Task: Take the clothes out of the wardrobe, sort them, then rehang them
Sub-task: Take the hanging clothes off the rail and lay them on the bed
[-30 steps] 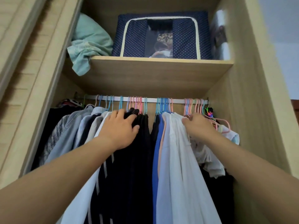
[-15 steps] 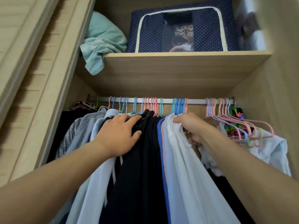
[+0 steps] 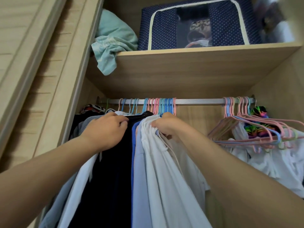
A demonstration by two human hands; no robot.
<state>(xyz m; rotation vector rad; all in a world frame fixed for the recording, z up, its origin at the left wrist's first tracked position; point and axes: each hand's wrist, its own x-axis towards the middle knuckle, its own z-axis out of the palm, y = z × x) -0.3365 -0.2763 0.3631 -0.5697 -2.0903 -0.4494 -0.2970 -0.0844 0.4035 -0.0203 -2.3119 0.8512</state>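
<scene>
Left hand (image 3: 107, 129) curled over black garments (image 3: 111, 170) nr rail (image 3: 197, 101); right hand (image 3: 166, 125) clenched round bunched white shirts (image 3: 164, 170). Empty pink/blue hangers (image 3: 256, 129) at rail's right end.

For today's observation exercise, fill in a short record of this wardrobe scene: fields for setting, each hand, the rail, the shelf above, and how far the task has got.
setting: open wooden wardrobe, seen from below the rail
left hand: fingers curled on the dark garments
right hand: grips the bunched tops of the white garments
rail: bare stretch in the middle; clothed hangers left, empty hangers right
shelf: mint cloth bundle, navy dotted storage box
task stage: clothes not yet off the rail
</scene>
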